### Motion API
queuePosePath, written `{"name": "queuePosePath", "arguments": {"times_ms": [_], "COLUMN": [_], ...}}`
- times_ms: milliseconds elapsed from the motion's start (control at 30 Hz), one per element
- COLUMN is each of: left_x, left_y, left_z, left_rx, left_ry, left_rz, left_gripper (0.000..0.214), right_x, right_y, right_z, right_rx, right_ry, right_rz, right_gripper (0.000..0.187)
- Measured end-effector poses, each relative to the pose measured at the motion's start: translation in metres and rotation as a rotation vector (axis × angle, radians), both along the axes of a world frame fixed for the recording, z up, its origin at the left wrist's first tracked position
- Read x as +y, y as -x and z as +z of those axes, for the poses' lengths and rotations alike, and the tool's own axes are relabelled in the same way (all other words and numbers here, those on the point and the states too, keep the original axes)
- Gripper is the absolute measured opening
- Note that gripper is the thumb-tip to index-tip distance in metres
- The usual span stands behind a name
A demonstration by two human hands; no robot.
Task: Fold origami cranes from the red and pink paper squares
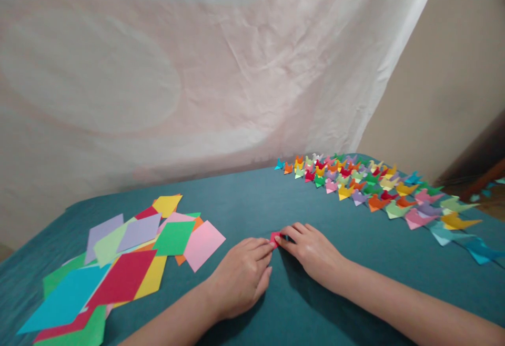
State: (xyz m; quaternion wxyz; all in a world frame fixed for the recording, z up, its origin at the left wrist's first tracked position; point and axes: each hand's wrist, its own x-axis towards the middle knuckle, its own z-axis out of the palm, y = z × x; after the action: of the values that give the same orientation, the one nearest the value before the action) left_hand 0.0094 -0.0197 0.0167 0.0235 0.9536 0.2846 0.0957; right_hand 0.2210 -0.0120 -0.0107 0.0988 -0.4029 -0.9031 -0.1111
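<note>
A small folded piece of red paper (275,238) lies at the middle of the table, between my two hands. My left hand (246,272) rests on the table with its fingers held together and their tips pressed on the paper's left side; its thumb is a little apart below. My right hand (311,248) pinches the right side of the paper between thumb and fingers. Most of the paper is covered by fingertips, so its exact folds cannot be made out.
Loose paper sheets (130,275) in several colours overlap on the left of the teal-covered table (221,193). Rows of small folded paper birds (379,202) stand along the right side. A pale cloth (221,72) hangs behind the far edge.
</note>
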Motion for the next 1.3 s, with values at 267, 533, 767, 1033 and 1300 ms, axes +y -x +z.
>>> {"name": "queuePosePath", "arguments": {"times_ms": [267, 533, 767, 1033, 1300], "left_x": [-0.002, -0.003, -0.003, -0.003, -0.002], "left_y": [0.001, 0.000, 0.000, -0.002, -0.001], "left_z": [0.010, 0.017, 0.017, 0.017, 0.019], "left_rx": [-0.019, 0.023, 0.030, 0.031, 0.044], "left_ry": [0.045, 0.048, 0.018, 0.007, -0.011], "left_rz": [-0.036, -0.044, -0.055, -0.061, -0.072], "left_gripper": [0.028, 0.020, 0.013, 0.012, 0.012], "right_x": [-0.001, -0.006, -0.007, 0.002, 0.001], "right_y": [0.000, 0.002, 0.006, 0.004, 0.005], "right_z": [-0.001, 0.001, 0.006, 0.005, 0.005], "right_rx": [-0.012, -0.040, -0.064, -0.082, -0.099], "right_ry": [0.010, 0.029, 0.036, 0.002, -0.013], "right_rz": [0.009, 0.000, -0.011, -0.015, -0.018], "right_gripper": [0.028, 0.039, 0.044, 0.036, 0.037]}}
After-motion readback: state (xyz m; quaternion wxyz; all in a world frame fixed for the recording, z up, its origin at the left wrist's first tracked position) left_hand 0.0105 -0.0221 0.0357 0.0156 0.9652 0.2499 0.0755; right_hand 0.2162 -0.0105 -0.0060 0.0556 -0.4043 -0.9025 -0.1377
